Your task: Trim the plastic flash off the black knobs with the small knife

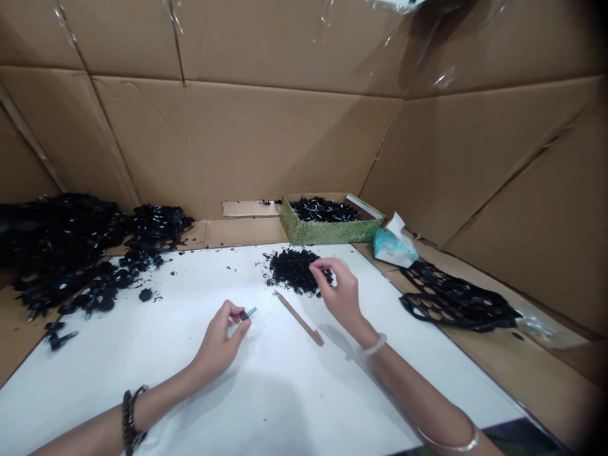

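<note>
Between the thumb and fingers of my left hand [221, 339] is a small black-headed bolt [249, 313], its thin metal shank pointing right. My right hand [339, 291] is raised at the right side of a heap of small black rings [292, 269], thumb and forefinger pinched together. Whatever that pinch may contain is too small to make out. A narrow brown stick [299, 318] lies slantwise on the white board [266, 392], between my two hands.
Black parts, some with metal shanks, form a large pile [61, 234] at the left. Behind the rings stands a green box [327, 232] holding similar bolts. At the right lie a tissue pack [394, 246] and black perforated strips [456, 297]. Cardboard walls [266, 139] enclose the back and sides.
</note>
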A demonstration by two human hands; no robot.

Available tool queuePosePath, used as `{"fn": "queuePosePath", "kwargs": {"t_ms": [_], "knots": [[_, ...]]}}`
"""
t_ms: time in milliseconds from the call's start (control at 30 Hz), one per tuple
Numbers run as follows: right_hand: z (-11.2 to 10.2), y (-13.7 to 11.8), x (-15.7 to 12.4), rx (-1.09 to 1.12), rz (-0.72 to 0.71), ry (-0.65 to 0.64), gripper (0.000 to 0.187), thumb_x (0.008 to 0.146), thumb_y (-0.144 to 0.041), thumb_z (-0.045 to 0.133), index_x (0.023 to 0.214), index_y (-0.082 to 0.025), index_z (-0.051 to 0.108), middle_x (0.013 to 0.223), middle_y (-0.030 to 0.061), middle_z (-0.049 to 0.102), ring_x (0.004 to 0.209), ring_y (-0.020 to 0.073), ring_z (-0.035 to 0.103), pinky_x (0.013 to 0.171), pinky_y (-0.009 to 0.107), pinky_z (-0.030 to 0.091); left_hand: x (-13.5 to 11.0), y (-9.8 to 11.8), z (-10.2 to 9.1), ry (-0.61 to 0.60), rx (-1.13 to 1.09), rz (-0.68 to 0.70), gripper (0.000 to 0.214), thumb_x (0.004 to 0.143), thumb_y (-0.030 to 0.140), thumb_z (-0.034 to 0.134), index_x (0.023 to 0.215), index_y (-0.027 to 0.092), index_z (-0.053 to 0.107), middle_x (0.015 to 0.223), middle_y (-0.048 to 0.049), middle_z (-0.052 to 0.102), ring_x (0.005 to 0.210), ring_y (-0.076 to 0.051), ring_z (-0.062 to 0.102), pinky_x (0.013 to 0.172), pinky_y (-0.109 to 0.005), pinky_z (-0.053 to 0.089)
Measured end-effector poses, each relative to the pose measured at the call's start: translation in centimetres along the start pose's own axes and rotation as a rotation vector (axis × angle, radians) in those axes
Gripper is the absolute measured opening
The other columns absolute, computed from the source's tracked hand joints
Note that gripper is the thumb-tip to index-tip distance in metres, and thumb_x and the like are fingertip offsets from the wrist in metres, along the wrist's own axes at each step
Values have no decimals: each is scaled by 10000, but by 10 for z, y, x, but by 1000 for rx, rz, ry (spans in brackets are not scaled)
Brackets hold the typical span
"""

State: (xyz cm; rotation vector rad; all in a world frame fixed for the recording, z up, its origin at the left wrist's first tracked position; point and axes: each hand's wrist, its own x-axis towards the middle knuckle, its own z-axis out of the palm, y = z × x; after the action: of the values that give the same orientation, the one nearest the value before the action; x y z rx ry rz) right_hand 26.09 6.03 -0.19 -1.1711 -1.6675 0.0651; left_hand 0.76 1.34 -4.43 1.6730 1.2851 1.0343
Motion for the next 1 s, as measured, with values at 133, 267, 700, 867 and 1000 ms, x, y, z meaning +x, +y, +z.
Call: {"fn": "queuePosePath", "kwargs": {"t_ms": [133,267,700,867,1000], "knots": [[7,24,-1,-347,-209,-300,203,890,-242,445,994,-175,605,967,103,617,923,238,534,788,387,453,0,1,0,-10,52,0,179,833,389,487,851,213,461,823,-16,543,771,-186,488,748,-320,377],[14,21,-7,-448,-197,-293,341,877,-302,492,1193,-179,533,1022,119,577,906,250,519,754,390,437,-1,2,0,-5,73,14,186,831,390,481,858,207,469,819,-22,552,771,-187,500,730,-318,393],[42,-35,-41,-331,-804,-484,286,948,-282,346,887,-123,575,752,59,572,711,174,464,712,342,357,-1,8,1,-235,14,95,141,854,328,476,883,191,477,804,-16,525,741,-165,472,715,-294,370],[30,-45,-43,-279,-942,-298,107,886,-175,490,827,-119,559,639,22,529,597,136,441,596,299,371,0,0,2,-290,-247,74,481,818,411,552,1203,236,322,992,-57,558,876,-190,494,793,-318,374],[-5,-54,-33,-257,-1099,77,114,815,-66,540,791,-175,521,629,-12,508,564,113,457,505,257,356,0,-7,5,-308,-375,-1,495,837,500,484,1237,268,307,1128,-91,534,1013,-228,469,868,-360,352]]}}
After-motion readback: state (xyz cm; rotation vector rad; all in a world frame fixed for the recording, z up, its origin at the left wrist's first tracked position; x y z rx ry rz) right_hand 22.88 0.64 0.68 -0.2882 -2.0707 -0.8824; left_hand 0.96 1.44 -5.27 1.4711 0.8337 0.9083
